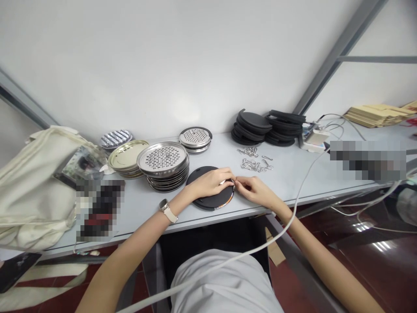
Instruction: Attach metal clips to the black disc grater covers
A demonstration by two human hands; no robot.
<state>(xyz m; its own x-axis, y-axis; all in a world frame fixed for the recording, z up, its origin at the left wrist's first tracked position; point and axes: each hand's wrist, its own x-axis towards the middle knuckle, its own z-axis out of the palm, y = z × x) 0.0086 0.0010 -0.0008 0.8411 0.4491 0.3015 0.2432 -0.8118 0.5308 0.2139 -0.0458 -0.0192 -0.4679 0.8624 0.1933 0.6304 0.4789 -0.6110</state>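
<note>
Head view: the black disc (208, 202) lies flat near the front edge of the table (286, 179), my left hand (216, 182) over its top and gripping the right rim, where my right hand (254, 190) pinches with fingertips together, on what I cannot tell. I judge it light, stiff at the shiny edge, softer in the dark covering, so the rim suits my hold best.
</note>
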